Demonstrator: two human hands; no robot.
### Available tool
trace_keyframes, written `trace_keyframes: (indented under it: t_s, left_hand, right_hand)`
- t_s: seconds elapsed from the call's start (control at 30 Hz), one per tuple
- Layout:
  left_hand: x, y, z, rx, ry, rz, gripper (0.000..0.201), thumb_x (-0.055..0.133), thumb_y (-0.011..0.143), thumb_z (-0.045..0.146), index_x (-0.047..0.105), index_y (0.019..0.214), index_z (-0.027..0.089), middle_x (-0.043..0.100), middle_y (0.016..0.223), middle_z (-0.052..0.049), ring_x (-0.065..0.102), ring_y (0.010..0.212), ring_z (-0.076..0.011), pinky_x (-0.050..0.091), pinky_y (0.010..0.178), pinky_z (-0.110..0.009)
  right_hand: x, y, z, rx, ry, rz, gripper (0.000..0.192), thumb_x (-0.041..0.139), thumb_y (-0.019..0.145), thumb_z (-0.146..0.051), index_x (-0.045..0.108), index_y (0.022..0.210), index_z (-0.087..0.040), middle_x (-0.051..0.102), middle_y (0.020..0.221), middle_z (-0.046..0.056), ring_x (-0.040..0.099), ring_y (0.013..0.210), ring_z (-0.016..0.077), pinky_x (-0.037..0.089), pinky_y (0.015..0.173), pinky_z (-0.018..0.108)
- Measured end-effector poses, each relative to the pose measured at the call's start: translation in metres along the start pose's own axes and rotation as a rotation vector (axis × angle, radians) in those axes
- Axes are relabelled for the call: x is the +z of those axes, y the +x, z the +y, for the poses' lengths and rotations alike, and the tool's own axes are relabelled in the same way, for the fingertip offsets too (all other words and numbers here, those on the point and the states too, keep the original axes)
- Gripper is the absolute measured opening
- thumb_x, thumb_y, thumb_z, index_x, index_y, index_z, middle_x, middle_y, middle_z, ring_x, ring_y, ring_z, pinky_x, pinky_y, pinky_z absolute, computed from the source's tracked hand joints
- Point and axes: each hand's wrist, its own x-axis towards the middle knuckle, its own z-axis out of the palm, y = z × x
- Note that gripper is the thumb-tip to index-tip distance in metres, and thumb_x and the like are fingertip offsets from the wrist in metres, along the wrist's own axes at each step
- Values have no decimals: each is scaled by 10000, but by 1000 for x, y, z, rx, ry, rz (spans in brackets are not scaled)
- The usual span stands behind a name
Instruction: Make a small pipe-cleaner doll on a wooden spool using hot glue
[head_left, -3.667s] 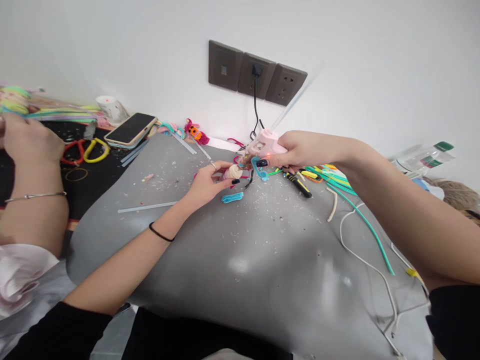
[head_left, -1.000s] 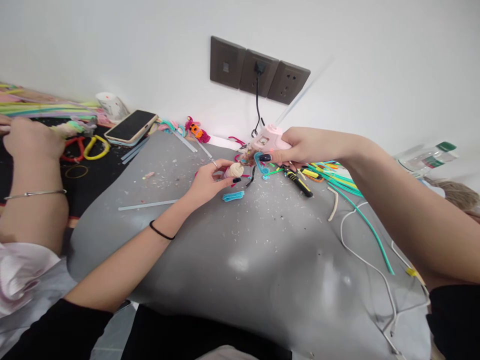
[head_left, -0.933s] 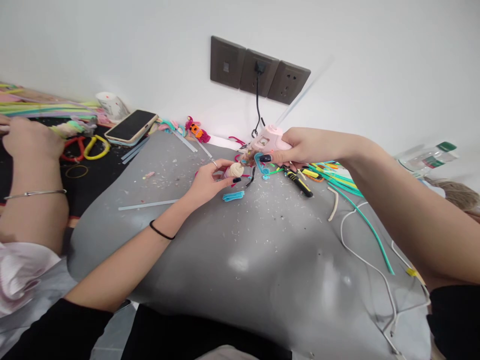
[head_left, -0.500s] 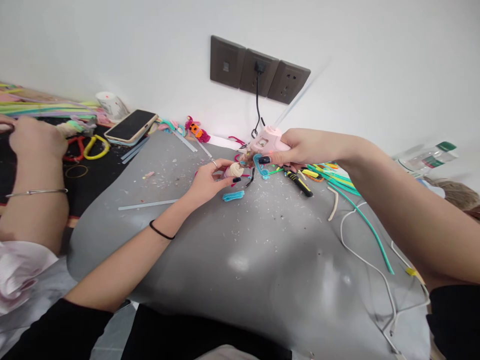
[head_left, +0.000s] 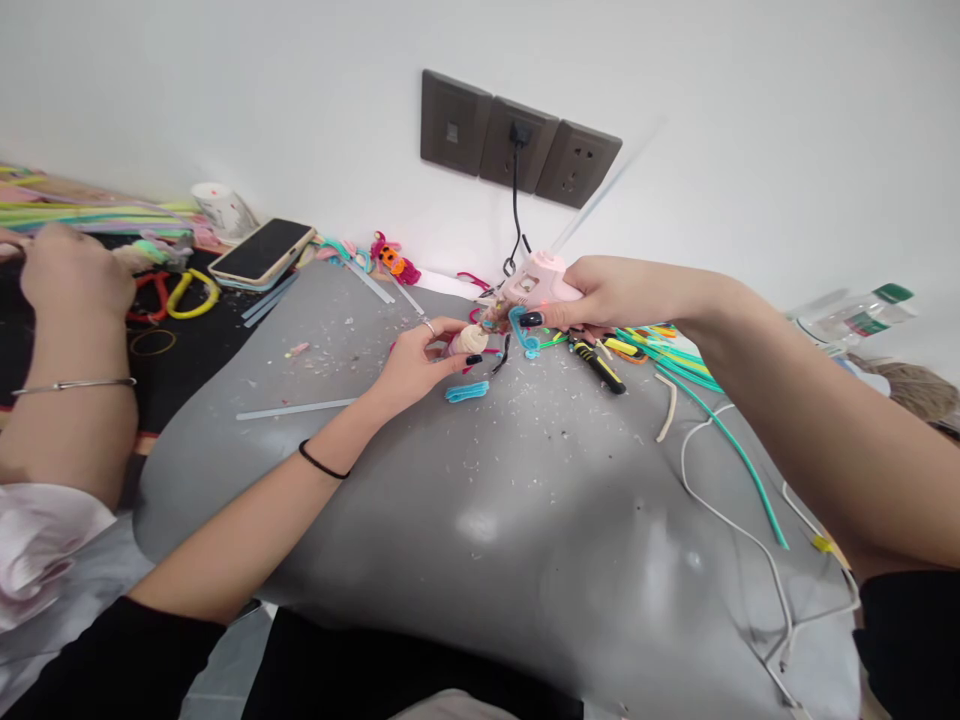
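My right hand (head_left: 596, 295) is closed around a pink hot glue gun (head_left: 541, 280), a clear glue stick poking out of its back. A curled blue pipe cleaner piece (head_left: 523, 332) also shows at the right thumb; whether it is pinched there I cannot tell. My left hand (head_left: 431, 360) grips a small cream-and-pink coiled piece (head_left: 469, 342) between thumb and fingers. The glue gun's nozzle is at the top of this piece; I cannot tell whether they touch. Just below the left fingertips, a folded blue pipe cleaner bundle (head_left: 466, 392) lies on the grey mat (head_left: 480, 560).
Black-and-yellow pliers (head_left: 598, 366) and green pipe cleaners (head_left: 739, 440) lie right, near a white cable (head_left: 750, 535). At left are a phone (head_left: 264, 252), yellow-handled scissors (head_left: 193, 294), a paper cup (head_left: 223, 212) and another person's arm (head_left: 67, 430). A bottle (head_left: 855, 318) stands far right.
The glue gun and my right hand have shifted very slightly to the right. My left hand holds the coiled piece in nearly the same place.
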Motion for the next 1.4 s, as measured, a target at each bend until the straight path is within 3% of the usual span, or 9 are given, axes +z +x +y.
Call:
trace_keyframes:
  t_s: [0.93,1.4]
  left_hand:
    - [-1,-1,-4,41,18,0,432,810,732,407,737,1105,203,777,1156,-96,699,1113,-278,576,960,-438]
    - [0,-1,1,23,-11,0,440,827,708,405,746,1090,201,784,1142,-84,701,1105,-266,581,963,-422]
  right_hand:
    - [0,2,-4,-27,18,29,391,637,935,-527,543,718,-216,451,577,-30,425,542,120,288,505,282]
    - [0,5,-5,-29,-25,3,471,609,944,-566,480,659,-214,446,581,-25,401,546,116,293,511,283]
